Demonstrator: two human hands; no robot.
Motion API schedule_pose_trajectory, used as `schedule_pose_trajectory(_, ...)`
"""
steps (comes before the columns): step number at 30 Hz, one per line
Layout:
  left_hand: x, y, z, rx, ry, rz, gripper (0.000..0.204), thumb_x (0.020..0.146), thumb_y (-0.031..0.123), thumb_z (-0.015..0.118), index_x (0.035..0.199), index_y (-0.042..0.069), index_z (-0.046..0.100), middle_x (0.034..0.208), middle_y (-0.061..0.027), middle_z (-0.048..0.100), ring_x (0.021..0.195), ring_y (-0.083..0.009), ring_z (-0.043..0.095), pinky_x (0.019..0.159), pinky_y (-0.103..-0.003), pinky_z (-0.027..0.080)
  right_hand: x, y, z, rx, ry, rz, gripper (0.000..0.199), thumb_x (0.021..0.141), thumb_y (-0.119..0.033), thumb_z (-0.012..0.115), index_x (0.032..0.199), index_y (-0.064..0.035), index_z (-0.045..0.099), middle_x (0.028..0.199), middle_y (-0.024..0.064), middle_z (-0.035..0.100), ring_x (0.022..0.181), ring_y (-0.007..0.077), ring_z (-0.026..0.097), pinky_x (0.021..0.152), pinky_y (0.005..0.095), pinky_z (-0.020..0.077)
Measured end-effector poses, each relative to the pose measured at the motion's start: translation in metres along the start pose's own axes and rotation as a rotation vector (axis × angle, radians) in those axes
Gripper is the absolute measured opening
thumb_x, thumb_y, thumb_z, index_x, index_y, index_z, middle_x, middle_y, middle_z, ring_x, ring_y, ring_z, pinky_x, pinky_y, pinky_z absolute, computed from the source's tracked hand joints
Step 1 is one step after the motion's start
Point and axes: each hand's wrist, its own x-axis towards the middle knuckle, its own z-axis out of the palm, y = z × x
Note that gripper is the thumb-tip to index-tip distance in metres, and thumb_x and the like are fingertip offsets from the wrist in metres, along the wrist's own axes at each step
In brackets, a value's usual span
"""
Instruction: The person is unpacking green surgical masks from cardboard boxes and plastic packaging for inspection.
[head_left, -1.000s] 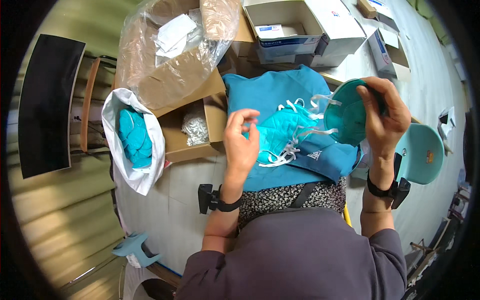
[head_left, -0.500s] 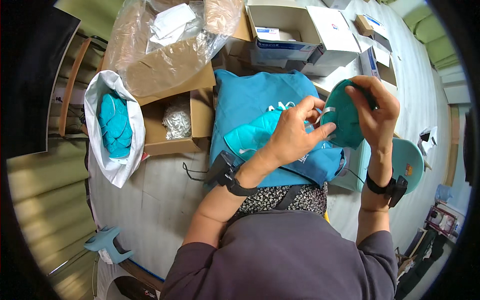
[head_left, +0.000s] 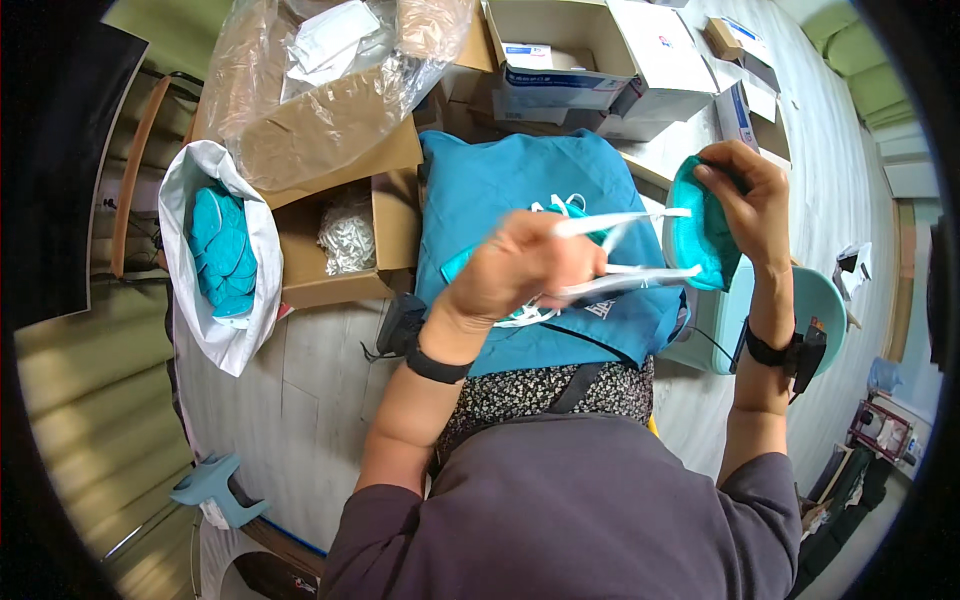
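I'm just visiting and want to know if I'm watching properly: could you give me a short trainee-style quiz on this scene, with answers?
1. True or false: the white bag of teal masks is left of the open brown box.
2. What does the right hand hold? (a) a cup (b) a mask (c) a pen
3. Which of the two hands grips the white straps?

Key:
1. True.
2. (b).
3. The left hand, which looks blurred.
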Motion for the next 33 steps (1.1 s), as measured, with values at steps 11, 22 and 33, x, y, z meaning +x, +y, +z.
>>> schedule_pose_trajectory(11, 0.001, 0.031, -0.001, -0.167, 0.176, -0.135, 0.047, 0.106, 0.039, 0.040, 0.082, 0.004, 0.060, 0.065, 0.0012, 0.049, 0.055, -0.0082, 0.039, 0.064, -0.026, 0.039, -0.025, 0.046, 0.024, 0.314, -0.127, 0.249, 0.009, 0.092, -0.005, 0.065, 0.092, 0.0038, 0.064, 0.081, 0.0004, 0.064, 0.076, 0.0051, 0.057, 0.070, 0.0207, 0.0464)
schedule_pose_trajectory(22, 0.010, 0.007, 0.017, 0.559, 0.184, -0.495, 0.029, 0.103, 0.024, 0.051, 0.100, 0.003, 0.070, 0.068, 0.0065, 0.050, 0.061, -0.0011, 0.042, 0.054, -0.018, 0.035, -0.040, -0.039, 0.073, 0.805, -0.395, 0.206, 0.056, 0.105, -0.046, 0.038, 0.139, -0.0027, 0.048, 0.103, 0.0066, 0.068, 0.069, 0.0074, 0.059, 0.058, 0.0221, 0.0470)
schedule_pose_trajectory(33, -0.011, -0.007, 0.038, 0.994, 0.284, -0.190, 0.019, 0.101, 0.016, 0.056, 0.094, 0.000, 0.066, 0.076, -0.0006, 0.059, 0.072, -0.0065, 0.053, 0.063, -0.025, 0.045, -0.054, -0.039, 0.067, 0.552, -0.255, 0.313, 0.036, 0.083, -0.025, 0.079, 0.065, -0.0041, 0.056, 0.056, -0.0101, 0.039, 0.055, 0.0002, 0.033, 0.046, 0.0230, 0.0245)
